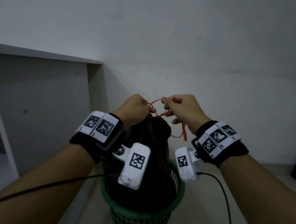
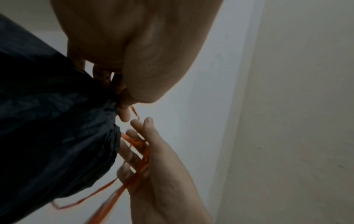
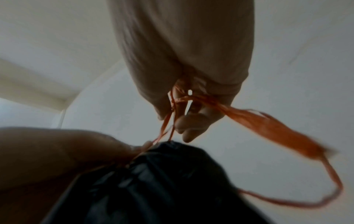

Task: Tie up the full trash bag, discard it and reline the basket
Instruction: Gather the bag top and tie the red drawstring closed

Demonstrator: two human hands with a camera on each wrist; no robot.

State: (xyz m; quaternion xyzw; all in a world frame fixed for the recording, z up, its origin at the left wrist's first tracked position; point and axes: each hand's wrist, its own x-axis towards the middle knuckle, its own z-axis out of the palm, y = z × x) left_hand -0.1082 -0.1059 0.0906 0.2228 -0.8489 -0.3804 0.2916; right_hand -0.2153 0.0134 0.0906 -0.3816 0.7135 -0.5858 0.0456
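Currently my left hand (image 1: 135, 109) pinches the bag (image 1: 147, 155) neck, just above the basket (image 1: 140, 217); my right hand (image 1: 181, 109) (nearer the loose end) pinches the red drawstring (image 1: 154, 103), looped between them.

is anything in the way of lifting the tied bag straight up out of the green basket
Nothing visible blocks it. The black trash bag already rises above the green basket rim, with only open space and the wall above. The left hand and right hand grip the red drawstring at its gathered neck.
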